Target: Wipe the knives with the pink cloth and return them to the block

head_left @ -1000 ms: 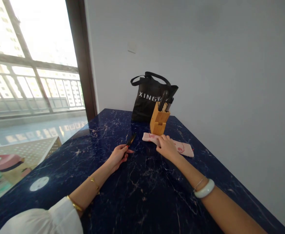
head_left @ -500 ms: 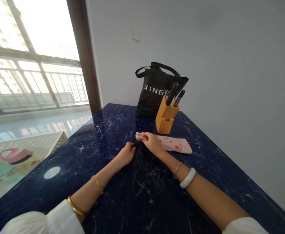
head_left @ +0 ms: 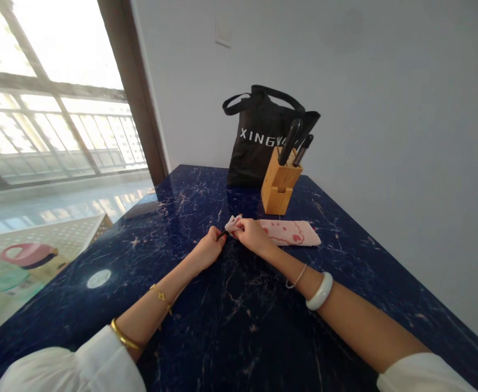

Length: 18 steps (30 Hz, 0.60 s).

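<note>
My left hand is closed around a thin black handle; whatever the handle belongs to is covered. In my right hand, a bunched pale pink cloth is pinched against the far end of that handle. Just behind my right hand, a folded pink towel with red print lies flat on the dark blue marbled table. My hand hides whether cloth and towel are one piece. Beyond the towel stands a wooden knife block with black-handled knives in it.
A black tote bag with white lettering stands upright behind the block. Off the table's left side, a white perforated basket holds a pink-lidded container. A wall rises along the right, and a window is at left.
The cloth has become more crumpled around the end of the black handle. Both hands keep their grips. The whole view has shifted slightly.
</note>
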### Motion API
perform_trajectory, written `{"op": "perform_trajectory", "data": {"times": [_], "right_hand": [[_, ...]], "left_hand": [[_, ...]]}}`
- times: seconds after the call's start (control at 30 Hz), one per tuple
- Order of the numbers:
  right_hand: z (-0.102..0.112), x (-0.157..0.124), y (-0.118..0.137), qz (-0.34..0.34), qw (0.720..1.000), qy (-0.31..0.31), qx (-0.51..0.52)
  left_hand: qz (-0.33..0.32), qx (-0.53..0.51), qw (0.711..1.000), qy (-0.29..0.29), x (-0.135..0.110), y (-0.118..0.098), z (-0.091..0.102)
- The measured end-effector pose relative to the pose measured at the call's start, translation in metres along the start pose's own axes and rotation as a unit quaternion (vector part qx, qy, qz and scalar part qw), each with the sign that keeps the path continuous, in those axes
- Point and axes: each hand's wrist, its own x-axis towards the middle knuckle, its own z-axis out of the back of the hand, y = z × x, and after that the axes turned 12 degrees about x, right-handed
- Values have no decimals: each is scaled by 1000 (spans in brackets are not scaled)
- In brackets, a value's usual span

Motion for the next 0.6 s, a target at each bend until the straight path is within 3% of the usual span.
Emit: {"op": "perform_trajectory", "data": {"times": [0.47,0.6], "right_hand": [[1,-7,8,-23,999,-28,-36],[3,-10,9,-18,999,-4,-42]], "left_hand": [[25,28,999,30,-15,-18,3],[33,12,998,56,-18,-21,7]]}}
